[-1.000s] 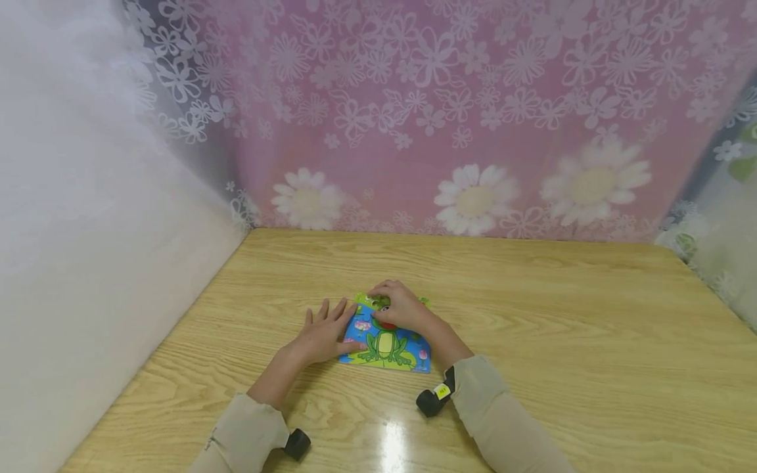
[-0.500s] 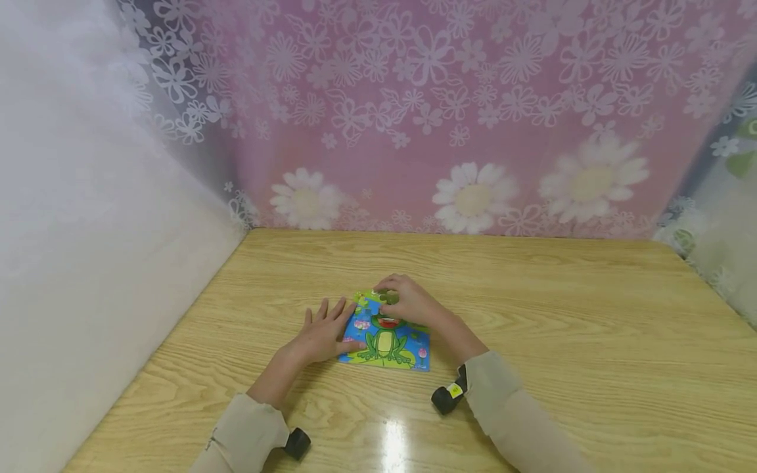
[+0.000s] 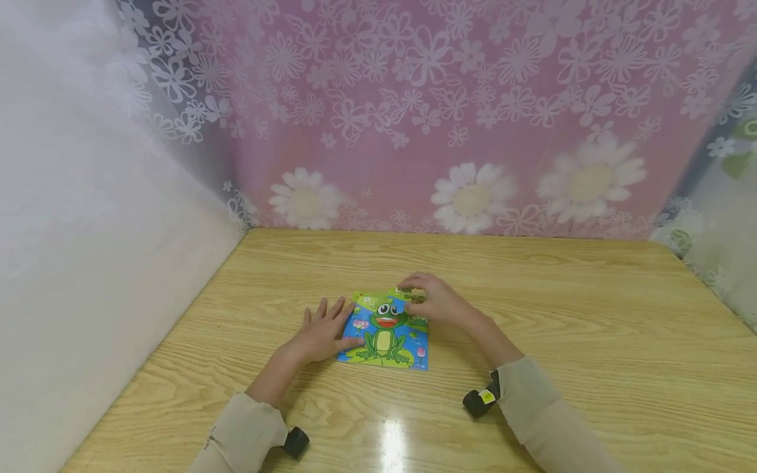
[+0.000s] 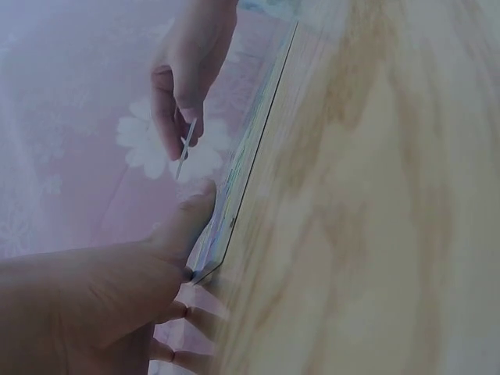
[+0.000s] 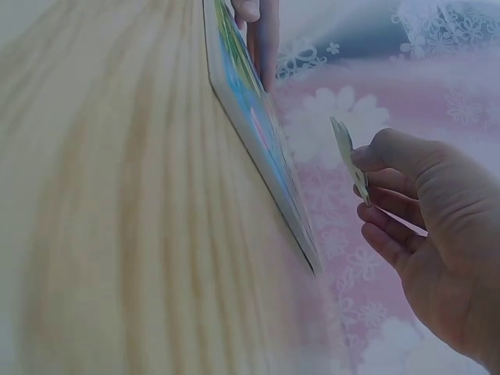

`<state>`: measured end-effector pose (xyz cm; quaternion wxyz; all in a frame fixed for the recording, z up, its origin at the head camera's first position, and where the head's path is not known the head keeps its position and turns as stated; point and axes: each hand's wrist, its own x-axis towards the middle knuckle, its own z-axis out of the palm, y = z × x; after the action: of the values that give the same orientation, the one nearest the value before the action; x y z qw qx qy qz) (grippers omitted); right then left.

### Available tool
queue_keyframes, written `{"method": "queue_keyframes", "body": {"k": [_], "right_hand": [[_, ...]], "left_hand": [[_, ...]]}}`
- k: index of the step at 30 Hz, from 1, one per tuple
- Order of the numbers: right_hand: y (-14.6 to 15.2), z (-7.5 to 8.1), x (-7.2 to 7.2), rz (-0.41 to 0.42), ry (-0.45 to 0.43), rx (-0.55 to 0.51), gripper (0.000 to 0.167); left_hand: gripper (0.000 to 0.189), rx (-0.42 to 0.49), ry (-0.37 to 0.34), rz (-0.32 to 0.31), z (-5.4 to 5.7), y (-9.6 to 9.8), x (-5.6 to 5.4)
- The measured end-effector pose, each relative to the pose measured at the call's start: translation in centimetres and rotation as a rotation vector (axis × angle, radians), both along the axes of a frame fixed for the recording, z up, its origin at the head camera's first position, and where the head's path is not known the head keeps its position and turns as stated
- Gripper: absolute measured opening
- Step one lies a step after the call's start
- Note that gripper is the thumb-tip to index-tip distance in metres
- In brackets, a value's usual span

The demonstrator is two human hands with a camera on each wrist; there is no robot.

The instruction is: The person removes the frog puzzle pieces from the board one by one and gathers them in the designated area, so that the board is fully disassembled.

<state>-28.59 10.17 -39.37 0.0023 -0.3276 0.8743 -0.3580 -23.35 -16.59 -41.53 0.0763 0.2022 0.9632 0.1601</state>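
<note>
Right hand (image 5: 445, 226) pinches puzzle piece (image 5: 346, 156): likely light, stiff; hold by edges. Left hand (image 3: 321, 336), spread, touches board (image 3: 384, 363) at nine o'clock.

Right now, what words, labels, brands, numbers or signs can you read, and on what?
Readable: none in any view.
Yellow label on the black right-wrist camera: too small to read.
Pale marks at the lower right corner of the frog jigsaw puzzle: possibly print, too small to read.
</note>
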Motion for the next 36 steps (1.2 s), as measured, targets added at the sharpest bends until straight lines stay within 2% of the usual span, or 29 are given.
{"method": "queue_keyframes", "body": {"k": [7,12,20,31,36], "right_hand": [[1.9,0.2,0.5,-0.052,0.016,0.004,0.036],[3.6,0.0,0.7,-0.079,0.016,0.015,0.037],[5.9,-0.5,0.9,-0.071,0.042,-0.004,0.037],[7.7,-2.4,0.8,-0.092,0.001,-0.042,0.035],[8.1,-3.2,0.5,-0.082,0.013,-0.075,0.034]], "left_hand": [[0.074,0.009,0.028,0.004,-0.4,-0.4,-0.6],[0.068,0.036,0.048,0.006,-0.3,-0.8,-0.6],[0.066,0.064,0.036,-0.009,-0.3,-1.3,-0.6],[0.065,0.092,0.015,-0.015,0.3,-1.1,-0.3],[0.065,0.07,0.019,-0.005,0.2,-1.1,-0.4]]}}
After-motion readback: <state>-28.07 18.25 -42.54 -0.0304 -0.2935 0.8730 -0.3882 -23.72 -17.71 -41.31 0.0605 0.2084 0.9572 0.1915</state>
